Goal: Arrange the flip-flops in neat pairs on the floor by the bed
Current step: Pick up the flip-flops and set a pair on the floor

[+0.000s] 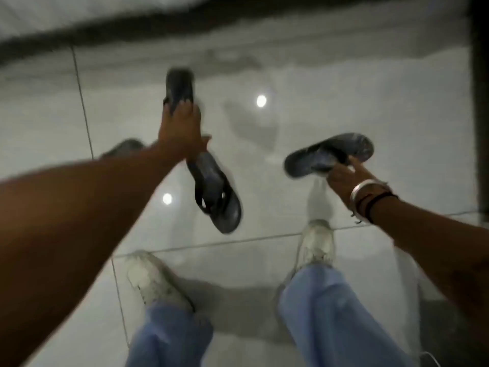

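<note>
— What sort of place is this?

— A bedroom in a home, it looks like. The floor (344, 107) is glossy pale tile with thin grout lines, and it mirrors two round ceiling lights (261, 101).

— And the bedroom part?

— Along twelve o'clock runs a dark bed edge (105, 30) with pale bedding (66, 9) above it, though blurred. At one to two o'clock stands a dark upright post (480, 75). Flip-flops (330, 154) and worn white sneakers (316, 245) suit a lived-in room.

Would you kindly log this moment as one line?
left hand: two dark flip-flops | right hand: one dark flip-flop | none paired on floor
</note>
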Action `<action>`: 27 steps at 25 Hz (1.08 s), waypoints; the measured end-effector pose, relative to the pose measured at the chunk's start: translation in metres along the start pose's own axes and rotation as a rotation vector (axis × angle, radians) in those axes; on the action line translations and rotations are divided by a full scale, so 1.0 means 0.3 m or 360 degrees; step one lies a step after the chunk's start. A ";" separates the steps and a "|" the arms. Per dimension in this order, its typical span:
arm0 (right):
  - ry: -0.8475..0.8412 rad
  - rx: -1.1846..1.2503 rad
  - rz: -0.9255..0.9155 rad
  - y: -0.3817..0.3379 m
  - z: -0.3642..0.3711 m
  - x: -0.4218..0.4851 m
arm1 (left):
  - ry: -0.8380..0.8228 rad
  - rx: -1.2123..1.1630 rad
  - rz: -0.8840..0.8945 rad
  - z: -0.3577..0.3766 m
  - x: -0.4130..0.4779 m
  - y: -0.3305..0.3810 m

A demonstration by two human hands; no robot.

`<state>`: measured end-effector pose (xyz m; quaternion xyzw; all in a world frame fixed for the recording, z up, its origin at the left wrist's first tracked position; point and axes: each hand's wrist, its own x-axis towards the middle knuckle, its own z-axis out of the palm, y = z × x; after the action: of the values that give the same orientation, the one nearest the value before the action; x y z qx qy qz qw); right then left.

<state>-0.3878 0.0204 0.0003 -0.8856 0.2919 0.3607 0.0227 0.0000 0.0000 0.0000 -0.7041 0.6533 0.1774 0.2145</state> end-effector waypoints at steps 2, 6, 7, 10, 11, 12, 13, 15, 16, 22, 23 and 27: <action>-0.0078 -0.0202 -0.0006 -0.009 0.172 0.115 | 0.0000 0.0025 -0.0205 0.162 0.129 -0.034; -0.0233 -0.0323 0.0164 -0.015 0.302 0.234 | 0.0107 0.0086 -0.0250 0.304 0.230 -0.030; -0.0269 -0.0312 0.0196 -0.015 0.307 0.259 | 0.0142 0.0074 -0.0251 0.310 0.233 -0.030; -0.0275 -0.0158 0.0296 0.002 0.243 0.307 | 0.0206 -0.0093 -0.0415 0.255 0.272 -0.071; -0.0280 0.0022 0.0346 0.012 0.217 0.319 | 0.0152 -0.0130 -0.0441 0.230 0.291 -0.075; -0.0271 0.0267 0.0415 0.024 0.186 0.328 | 0.0080 -0.0143 -0.0433 0.208 0.308 -0.068; -0.0216 0.0551 0.0512 0.036 0.154 0.349 | 0.0022 -0.0166 -0.0415 0.191 0.316 -0.057; -0.0078 0.1003 0.0726 0.075 0.092 0.417 | 0.0036 -0.0316 -0.0377 0.158 0.331 0.017; -0.0030 0.1150 0.0810 0.091 0.059 0.458 | 0.0056 -0.0427 -0.0362 0.144 0.328 0.072; 0.0079 0.1531 0.1163 0.130 -0.018 0.619 | -0.0048 -0.0803 -0.0034 0.202 0.258 0.570; 0.0079 0.1574 0.1151 0.132 -0.006 0.637 | -0.0038 -0.0774 -0.0026 0.232 0.256 0.625; 0.0123 0.1544 0.1120 0.100 0.037 0.656 | 0.0033 -0.0678 0.0014 0.270 0.263 0.705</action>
<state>-0.2987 -0.1004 -0.1312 -0.6366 0.6995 0.1397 0.2930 -0.2016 -0.0349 -0.1252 -0.7325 0.6062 0.3051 0.0533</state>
